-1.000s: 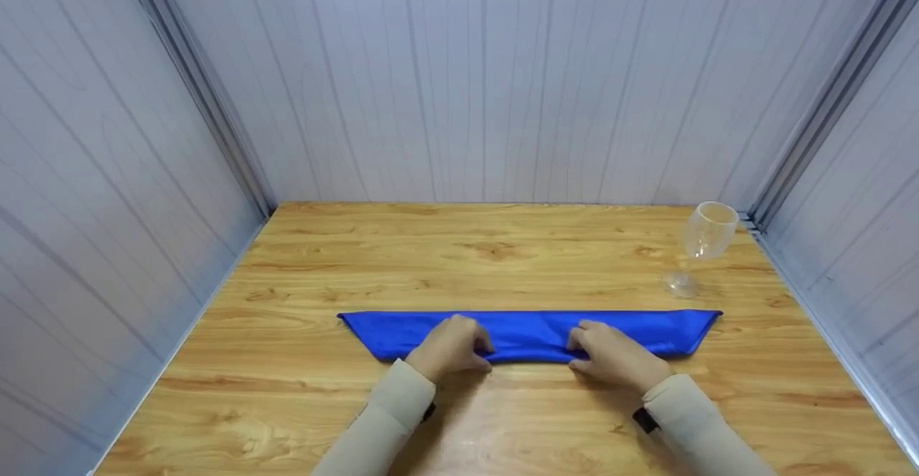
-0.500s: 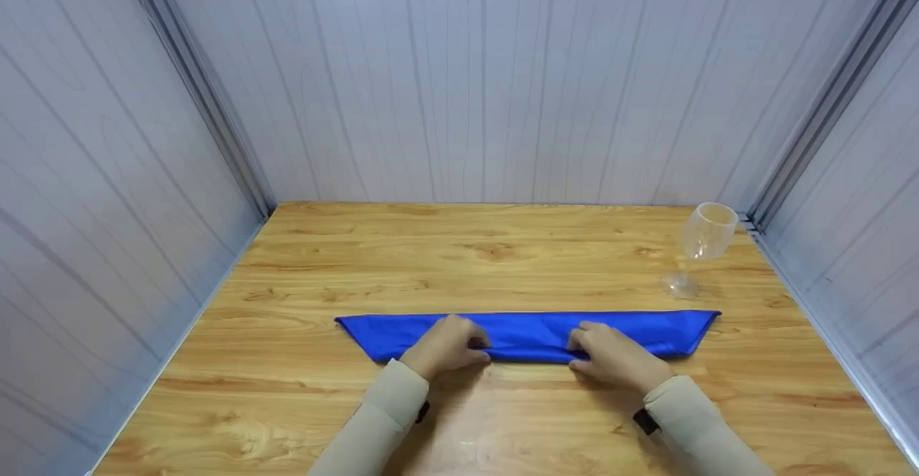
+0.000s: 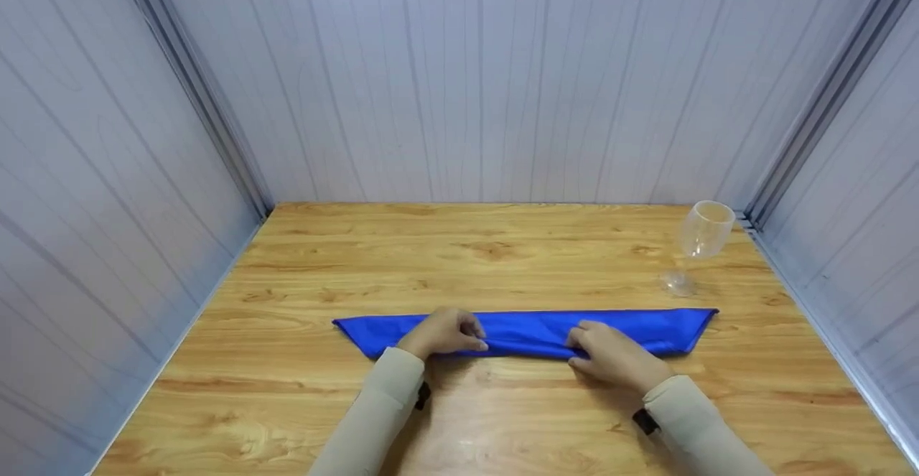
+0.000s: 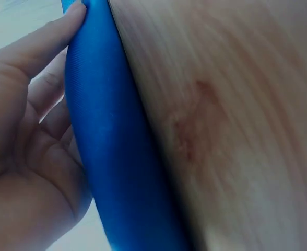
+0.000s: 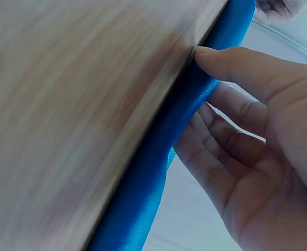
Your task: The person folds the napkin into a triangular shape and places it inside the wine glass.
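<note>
A blue cloth (image 3: 531, 329), folded into a long flat strip with slanted ends, lies across the table. My left hand (image 3: 446, 332) is at its near edge, left of the middle. In the left wrist view, the thumb (image 4: 70, 21) rests against the rolled edge and the curled fingers go behind it. To the right of the middle, my right hand (image 3: 614, 354) pinches the same edge. The right wrist view has the right thumb (image 5: 221, 60) on the near side of the cloth, with the fingers bent on its far side. The cloth hides some fingertips.
A clear stemmed wine glass (image 3: 706, 230) stands upright at the back right, beyond the cloth's right end. The wooden table (image 3: 459, 260) is bounded by pale panel walls (image 3: 459, 88) at the back and both sides.
My left hand has shifted slightly left and away from me, its thumb rising from the tabletop onto the cloth. The near edge there moved slightly back. The right hand has hardly moved.
</note>
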The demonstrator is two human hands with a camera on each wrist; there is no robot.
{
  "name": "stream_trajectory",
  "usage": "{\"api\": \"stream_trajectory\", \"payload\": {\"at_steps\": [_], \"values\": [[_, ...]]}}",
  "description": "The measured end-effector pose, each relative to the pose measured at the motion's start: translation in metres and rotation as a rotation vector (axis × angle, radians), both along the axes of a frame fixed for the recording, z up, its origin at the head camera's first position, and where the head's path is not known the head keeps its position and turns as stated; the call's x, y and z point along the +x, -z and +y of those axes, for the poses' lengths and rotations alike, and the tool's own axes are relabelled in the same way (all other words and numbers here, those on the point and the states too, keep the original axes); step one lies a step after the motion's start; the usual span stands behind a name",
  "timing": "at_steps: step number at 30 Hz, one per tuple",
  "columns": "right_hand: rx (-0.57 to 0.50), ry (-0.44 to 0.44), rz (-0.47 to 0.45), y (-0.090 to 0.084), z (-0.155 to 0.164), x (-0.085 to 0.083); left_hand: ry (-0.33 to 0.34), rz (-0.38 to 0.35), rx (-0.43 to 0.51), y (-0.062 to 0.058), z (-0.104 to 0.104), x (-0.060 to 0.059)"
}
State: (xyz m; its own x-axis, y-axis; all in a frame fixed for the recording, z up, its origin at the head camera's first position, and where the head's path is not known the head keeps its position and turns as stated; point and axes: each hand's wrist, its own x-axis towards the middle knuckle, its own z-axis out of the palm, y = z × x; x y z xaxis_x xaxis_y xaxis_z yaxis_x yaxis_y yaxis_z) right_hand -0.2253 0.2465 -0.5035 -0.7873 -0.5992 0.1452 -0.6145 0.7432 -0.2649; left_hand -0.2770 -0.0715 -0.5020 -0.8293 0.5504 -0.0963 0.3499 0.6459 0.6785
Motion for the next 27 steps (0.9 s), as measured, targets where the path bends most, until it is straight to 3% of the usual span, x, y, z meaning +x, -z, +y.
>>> {"api": "stream_trajectory", "payload": {"at_steps": [13, 23, 27], "values": [[0.016, -0.042, 0.012, -0.007, 0.003, -0.005, -0.036, 0.001, 0.012, 0.002, 0.002, -0.004], [-0.067, 0.02, -0.208, -0.002, 0.01, -0.019, -0.051, -0.016, 0.039, 0.005, 0.001, -0.003], [-0.091, 0.006, -0.253, -0.001, 0.013, -0.025, -0.059, -0.02, 0.05, 0.005, 0.001, -0.003]]}}
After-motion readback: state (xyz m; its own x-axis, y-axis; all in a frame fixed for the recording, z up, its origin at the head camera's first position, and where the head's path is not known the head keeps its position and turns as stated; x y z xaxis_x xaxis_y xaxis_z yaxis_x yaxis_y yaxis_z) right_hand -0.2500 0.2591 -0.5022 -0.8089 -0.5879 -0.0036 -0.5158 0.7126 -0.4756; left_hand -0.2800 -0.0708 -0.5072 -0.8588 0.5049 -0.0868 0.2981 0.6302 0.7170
